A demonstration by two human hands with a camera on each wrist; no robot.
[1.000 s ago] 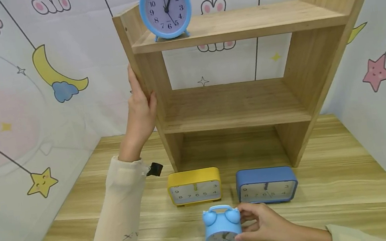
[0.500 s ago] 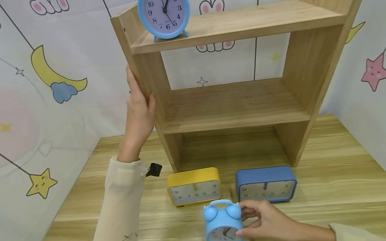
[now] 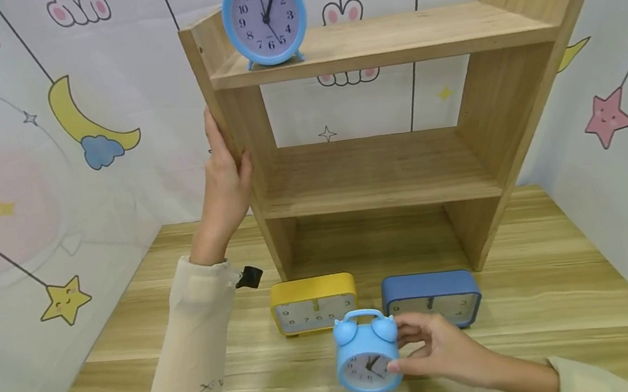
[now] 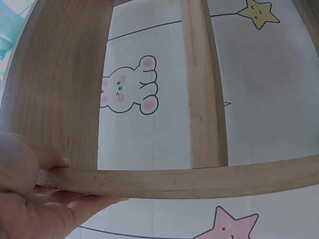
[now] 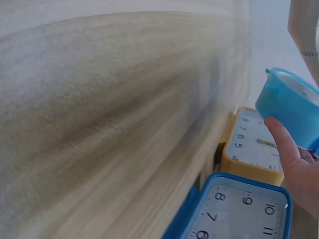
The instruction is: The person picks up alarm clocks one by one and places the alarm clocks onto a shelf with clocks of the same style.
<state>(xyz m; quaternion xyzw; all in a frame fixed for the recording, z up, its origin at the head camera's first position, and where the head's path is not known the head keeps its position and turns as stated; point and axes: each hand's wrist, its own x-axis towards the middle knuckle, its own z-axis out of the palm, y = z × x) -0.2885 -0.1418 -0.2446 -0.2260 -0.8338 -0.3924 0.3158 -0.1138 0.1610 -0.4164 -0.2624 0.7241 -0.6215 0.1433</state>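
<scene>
In the head view my left hand [image 3: 224,184] grips the left side panel of a wooden shelf [image 3: 387,170]. The left wrist view shows the thumb on one face of that panel [image 4: 149,184] and fingers on the other. My right hand [image 3: 448,353] holds a small light blue twin-bell alarm clock [image 3: 366,346] by its right side, raised off the table. Just behind it stand a yellow rectangular clock [image 3: 312,284] and a blue rectangular clock [image 3: 430,283]. In the right wrist view the thumb lies against the light blue clock's body [image 5: 286,112].
A larger light blue alarm clock [image 3: 265,15] stands at the left end of the shelf's top board [image 3: 417,26]. The shelf rests on a wood-grain table [image 3: 561,296]. Cartoon-printed cloth [image 3: 1,143] hangs behind and at both sides.
My right hand has lifted the small alarm clock from the table, moving it up and slightly right, so it now overlaps the blue rectangular clock's edge. My left hand has stayed on the shelf.
</scene>
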